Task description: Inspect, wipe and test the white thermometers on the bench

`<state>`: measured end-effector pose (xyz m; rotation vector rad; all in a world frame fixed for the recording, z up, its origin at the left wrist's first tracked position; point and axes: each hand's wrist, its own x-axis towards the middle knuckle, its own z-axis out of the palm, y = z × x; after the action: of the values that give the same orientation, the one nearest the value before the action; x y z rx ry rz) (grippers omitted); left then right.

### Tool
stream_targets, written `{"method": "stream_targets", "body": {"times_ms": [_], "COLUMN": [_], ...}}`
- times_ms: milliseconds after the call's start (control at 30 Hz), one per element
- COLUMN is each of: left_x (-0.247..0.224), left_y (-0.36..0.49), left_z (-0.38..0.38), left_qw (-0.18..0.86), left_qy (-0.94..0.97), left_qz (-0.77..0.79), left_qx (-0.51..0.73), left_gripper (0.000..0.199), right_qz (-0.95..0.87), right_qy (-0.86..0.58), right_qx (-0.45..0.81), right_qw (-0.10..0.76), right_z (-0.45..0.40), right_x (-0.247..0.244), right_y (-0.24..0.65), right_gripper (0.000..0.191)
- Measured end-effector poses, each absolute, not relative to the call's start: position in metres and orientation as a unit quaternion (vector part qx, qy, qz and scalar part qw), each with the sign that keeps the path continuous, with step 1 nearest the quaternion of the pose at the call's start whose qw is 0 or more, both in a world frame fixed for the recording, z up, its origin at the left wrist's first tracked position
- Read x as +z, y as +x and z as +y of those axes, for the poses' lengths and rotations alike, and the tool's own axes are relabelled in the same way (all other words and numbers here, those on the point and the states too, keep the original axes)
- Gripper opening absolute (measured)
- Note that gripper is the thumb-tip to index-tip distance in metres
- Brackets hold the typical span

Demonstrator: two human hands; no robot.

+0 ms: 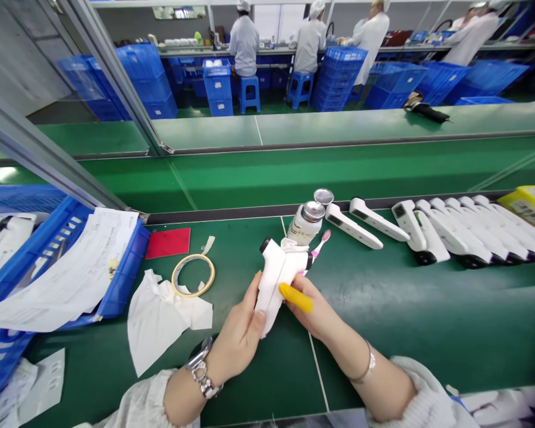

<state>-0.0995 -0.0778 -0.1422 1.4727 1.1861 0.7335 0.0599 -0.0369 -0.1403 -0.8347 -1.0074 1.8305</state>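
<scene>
In front of me are white handheld devices (274, 276), which look like two infrared thermometers held together in a Y shape with a black tip on each arm. My left hand (238, 342) grips the lower left side, thumb in front. My right hand (314, 306) closes on the right side, with a yellow finger cot (296, 297) on one digit; its other fingers are partly hidden. Just beyond stands a bottle (305, 226) with a metal top and its round lid (323, 197) flipped up. A pink toothbrush (323, 241) leans beside it, near a crumpled white wipe (289, 245).
More white thermometers (354, 227) line the table's back edge rightward to a yellow box (532, 205). Leftward lie a tape roll (176, 279), white cloth (154, 315), red card (168, 243) and a blue crate (120, 279) with papers. People in white work beyond a green ledge (214, 132).
</scene>
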Motion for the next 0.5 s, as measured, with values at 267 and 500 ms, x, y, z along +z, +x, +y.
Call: {"method": "stream_targets", "body": {"times_ms": [267, 500], "left_x": [-0.146, -0.141], "left_y": [-0.100, -0.096], "left_z": [-0.067, -0.062], "left_qw": [0.633, 0.728], "left_qy": [0.451, 0.381], "left_qz": [0.491, 0.379], "left_qx": [0.394, 0.426], "left_gripper": [0.050, 0.034], "right_qz": [-0.353, -0.291], "right_qy": [-0.380, -0.355], "right_qx": [0.717, 0.763], "right_qw": [0.465, 0.455], "right_z": [-0.032, -0.034], "right_x": [-0.145, -0.131], "right_y": [0.061, 0.057], "right_gripper": [0.030, 0.030]}}
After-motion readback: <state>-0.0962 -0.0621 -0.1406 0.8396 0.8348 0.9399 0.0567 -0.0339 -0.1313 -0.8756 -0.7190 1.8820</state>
